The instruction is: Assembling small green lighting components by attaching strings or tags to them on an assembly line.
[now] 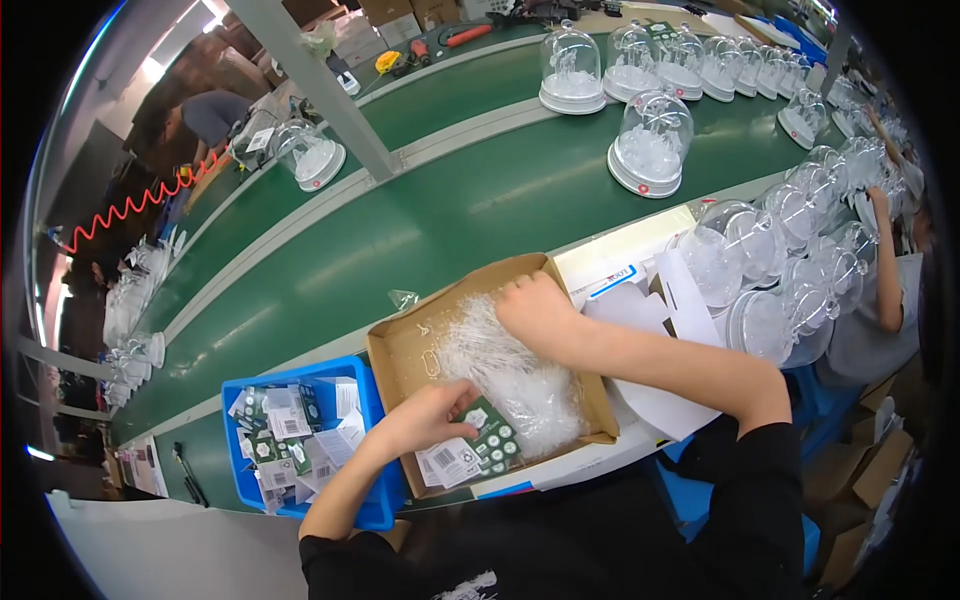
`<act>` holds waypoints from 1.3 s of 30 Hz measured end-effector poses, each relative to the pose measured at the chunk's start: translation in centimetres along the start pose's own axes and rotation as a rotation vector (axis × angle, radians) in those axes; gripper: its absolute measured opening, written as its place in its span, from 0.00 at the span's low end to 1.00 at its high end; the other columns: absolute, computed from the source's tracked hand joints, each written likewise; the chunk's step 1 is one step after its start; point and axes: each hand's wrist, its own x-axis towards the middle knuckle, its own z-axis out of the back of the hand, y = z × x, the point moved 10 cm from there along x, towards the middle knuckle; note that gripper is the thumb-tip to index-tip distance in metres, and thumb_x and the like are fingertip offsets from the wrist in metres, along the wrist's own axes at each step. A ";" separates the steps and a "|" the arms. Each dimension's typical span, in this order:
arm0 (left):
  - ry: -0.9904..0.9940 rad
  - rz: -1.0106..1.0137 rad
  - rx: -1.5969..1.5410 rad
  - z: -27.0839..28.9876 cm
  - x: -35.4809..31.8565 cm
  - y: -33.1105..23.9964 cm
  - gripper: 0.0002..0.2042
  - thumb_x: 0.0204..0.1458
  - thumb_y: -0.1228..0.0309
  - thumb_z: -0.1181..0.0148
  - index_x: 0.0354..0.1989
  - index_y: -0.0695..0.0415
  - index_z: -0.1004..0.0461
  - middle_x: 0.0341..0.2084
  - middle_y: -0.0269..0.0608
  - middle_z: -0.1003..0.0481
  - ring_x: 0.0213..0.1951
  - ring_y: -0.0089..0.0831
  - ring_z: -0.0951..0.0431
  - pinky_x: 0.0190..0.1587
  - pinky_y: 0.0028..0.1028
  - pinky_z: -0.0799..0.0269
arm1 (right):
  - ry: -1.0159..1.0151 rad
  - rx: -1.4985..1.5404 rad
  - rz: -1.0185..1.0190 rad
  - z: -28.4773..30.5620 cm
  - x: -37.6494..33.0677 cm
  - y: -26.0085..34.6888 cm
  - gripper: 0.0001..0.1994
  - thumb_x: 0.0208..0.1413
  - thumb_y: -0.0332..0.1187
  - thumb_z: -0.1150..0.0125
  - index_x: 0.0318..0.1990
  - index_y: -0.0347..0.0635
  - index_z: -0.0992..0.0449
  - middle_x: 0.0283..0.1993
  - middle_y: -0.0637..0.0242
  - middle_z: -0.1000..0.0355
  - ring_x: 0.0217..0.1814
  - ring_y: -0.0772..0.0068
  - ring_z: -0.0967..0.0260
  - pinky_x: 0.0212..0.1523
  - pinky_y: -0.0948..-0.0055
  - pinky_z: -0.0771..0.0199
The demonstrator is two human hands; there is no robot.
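A shallow cardboard box [400,350] lies in front of me, with a heap of thin clear plastic strands [490,345] and crumpled clear plastic film [545,410] inside. My left hand [425,418] is at the near left of the box, fingers bent around the edge of a green printed card [497,436] with a white barcode label [450,462] beside it. Over the far end of the strands, my right hand [540,312] is closed with its fingers curled down; its fingertips are hidden. A few loose loops [432,362] lie on the box floor.
A blue bin [376,400] of green cards and labels stands left of the box. White sheets [690,300] and clustered clear domes [750,240] are on the right. More domes [650,150] stand on the green conveyor [450,210]. A metal post [320,90] rises beyond; another person's arm [888,265] shows far right.
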 end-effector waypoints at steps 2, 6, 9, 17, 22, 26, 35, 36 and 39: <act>-0.055 -0.005 0.033 0.5 0.3 0.2 0.13 0.43 0.72 0.31 0.34 0.62 0.28 0.22 0.43 0.29 0.27 0.35 0.26 0.31 0.31 0.31 | 0.112 0.088 -0.088 -1.6 -1.0 -1.0 0.06 0.41 0.29 0.38 0.31 0.43 0.22 0.33 0.58 0.26 0.40 0.59 0.26 0.40 0.62 0.27; -0.202 -0.088 -0.054 2.0 -0.6 -0.4 0.10 0.44 0.73 0.33 0.33 0.63 0.24 0.24 0.41 0.29 0.27 0.32 0.26 0.31 0.29 0.30 | 0.083 0.141 -0.100 -2.2 -1.3 -1.4 0.05 0.43 0.30 0.38 0.30 0.43 0.23 0.33 0.60 0.26 0.38 0.59 0.25 0.36 0.62 0.26; -0.216 -0.057 -0.004 2.7 -0.9 -0.2 0.12 0.45 0.74 0.33 0.39 0.62 0.23 0.25 0.40 0.28 0.27 0.30 0.26 0.32 0.28 0.29 | -0.211 0.276 -0.125 -0.5 -1.8 -1.6 0.05 0.46 0.32 0.39 0.28 0.41 0.24 0.32 0.62 0.27 0.37 0.57 0.25 0.34 0.60 0.26; -0.546 -0.064 -0.226 5.7 -2.1 1.2 0.08 0.53 0.76 0.39 0.38 0.65 0.29 0.23 0.34 0.28 0.26 0.19 0.30 0.30 0.22 0.32 | -0.387 0.623 -0.139 -0.3 -2.4 -2.4 0.06 0.50 0.34 0.39 0.28 0.42 0.26 0.31 0.63 0.29 0.32 0.59 0.27 0.32 0.62 0.27; -0.657 -0.095 -0.525 7.4 -1.8 1.2 0.08 0.60 0.76 0.50 0.47 0.63 0.34 0.29 0.35 0.25 0.33 0.15 0.27 0.35 0.17 0.31 | -0.412 0.589 -0.130 -0.5 -2.7 -2.7 0.05 0.50 0.31 0.41 0.29 0.41 0.27 0.29 0.62 0.30 0.31 0.57 0.28 0.31 0.61 0.28; -0.646 -0.073 -0.330 10.1 0.7 -0.9 0.13 0.60 0.73 0.52 0.50 0.65 0.31 0.34 0.40 0.23 0.37 0.20 0.26 0.40 0.21 0.31 | -0.350 0.577 -0.082 -1.0 -1.6 -2.6 0.04 0.50 0.30 0.42 0.31 0.40 0.27 0.30 0.60 0.30 0.32 0.55 0.28 0.32 0.61 0.28; -0.699 -0.387 -0.681 16.8 12.4 -6.3 0.17 0.53 0.79 0.49 0.52 0.61 0.36 0.32 0.37 0.27 0.30 0.18 0.27 0.31 0.19 0.32 | -0.464 0.783 -0.199 0.0 -2.4 -5.4 0.03 0.50 0.29 0.45 0.29 0.40 0.31 0.27 0.57 0.30 0.32 0.51 0.29 0.32 0.57 0.29; -0.702 -0.421 -0.657 17.1 12.8 -6.5 0.15 0.54 0.78 0.45 0.49 0.60 0.35 0.32 0.36 0.27 0.31 0.18 0.26 0.29 0.18 0.32 | -0.468 0.798 -0.183 -0.3 -2.3 -5.5 0.04 0.50 0.30 0.45 0.30 0.40 0.30 0.28 0.56 0.29 0.32 0.51 0.28 0.32 0.56 0.29; -0.762 -0.498 -0.487 17.8 13.4 -3.8 0.08 0.55 0.76 0.43 0.42 0.62 0.30 0.32 0.35 0.26 0.33 0.16 0.27 0.35 0.17 0.31 | -0.468 0.780 -0.030 -0.2 -1.9 -4.3 0.05 0.53 0.32 0.45 0.33 0.42 0.28 0.29 0.56 0.27 0.32 0.51 0.27 0.33 0.57 0.28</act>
